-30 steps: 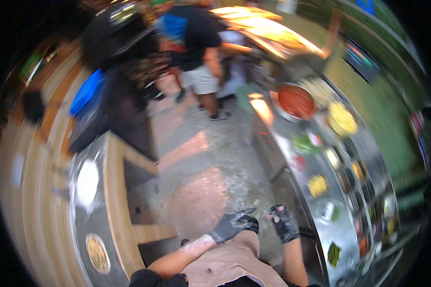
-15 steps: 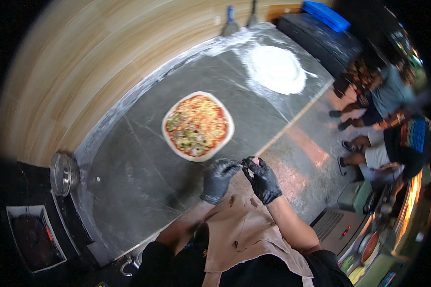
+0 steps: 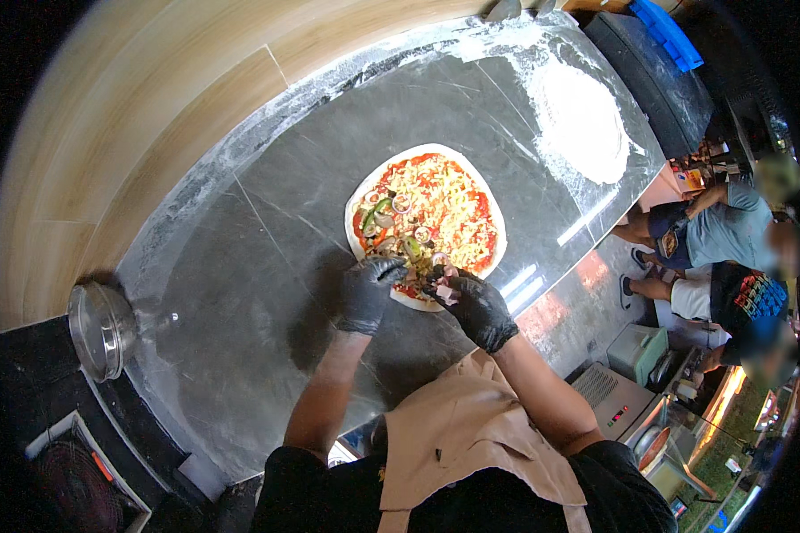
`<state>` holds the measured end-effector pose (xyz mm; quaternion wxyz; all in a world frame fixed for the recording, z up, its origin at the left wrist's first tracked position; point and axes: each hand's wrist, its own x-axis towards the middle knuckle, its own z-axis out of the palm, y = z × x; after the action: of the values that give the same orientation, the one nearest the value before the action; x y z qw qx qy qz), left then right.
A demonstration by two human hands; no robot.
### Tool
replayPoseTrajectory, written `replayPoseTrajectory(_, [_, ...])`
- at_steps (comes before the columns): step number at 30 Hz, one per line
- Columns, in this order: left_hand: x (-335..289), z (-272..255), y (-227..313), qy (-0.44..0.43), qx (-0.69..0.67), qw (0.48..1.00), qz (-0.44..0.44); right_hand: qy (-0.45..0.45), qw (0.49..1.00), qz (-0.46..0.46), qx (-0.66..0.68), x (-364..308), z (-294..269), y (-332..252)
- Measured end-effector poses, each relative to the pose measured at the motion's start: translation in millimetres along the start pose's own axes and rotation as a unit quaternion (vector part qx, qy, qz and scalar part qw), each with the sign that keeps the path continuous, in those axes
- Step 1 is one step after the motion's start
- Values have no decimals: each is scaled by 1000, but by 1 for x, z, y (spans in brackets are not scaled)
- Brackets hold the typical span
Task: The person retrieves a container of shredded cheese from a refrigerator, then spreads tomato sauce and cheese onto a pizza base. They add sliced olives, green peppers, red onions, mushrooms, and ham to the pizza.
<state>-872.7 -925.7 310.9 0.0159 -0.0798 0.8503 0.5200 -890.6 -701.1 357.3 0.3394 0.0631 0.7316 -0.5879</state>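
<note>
An unbaked pizza (image 3: 449, 200) lies on the dark stone counter in front of me. Shredded cheese and red sauce cover it; green pepper, onion rings and other vegetables sit on its left and near parts. My right hand (image 3: 476, 311), in a black glove, is closed around pink pieces of meat (image 3: 447, 286) that look like ham, over the pizza's near edge. Also black-gloved, my left hand (image 3: 369, 291) hovers at the near left edge with its fingers pinched together; whatever they hold is hidden.
White flour (image 3: 582, 124) forms a wide patch at the far right. A clear bowl (image 3: 102, 330) stands at the left end of the counter (image 3: 240, 355). Beyond the counter's right edge are two people (image 3: 729, 226). A black case (image 3: 653, 80) with a blue lid sits at the far right corner.
Both hands have moved from near my apron out over the pizza's near edge, the right one bringing the pink meat. My view has shifted, so the pizza appears larger and further right.
</note>
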Motion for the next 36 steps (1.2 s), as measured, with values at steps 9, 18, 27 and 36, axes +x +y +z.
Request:
replayPoseTrajectory(9, [22,-22,18,-33,46,997,57,52,928,118,350,30,19,-20])
replayPoseTrajectory(18, [37,-20,30,-15,-104,992,-63,63,946,31,316,61,44,-47])
replayPoseTrajectory(27, [67,-39,9,64,-85,993,-49,113,960,25,254,83,43,-57])
replayPoseTrajectory(36, [57,-37,26,37,103,991,71,48,895,29,442,81,32,-55])
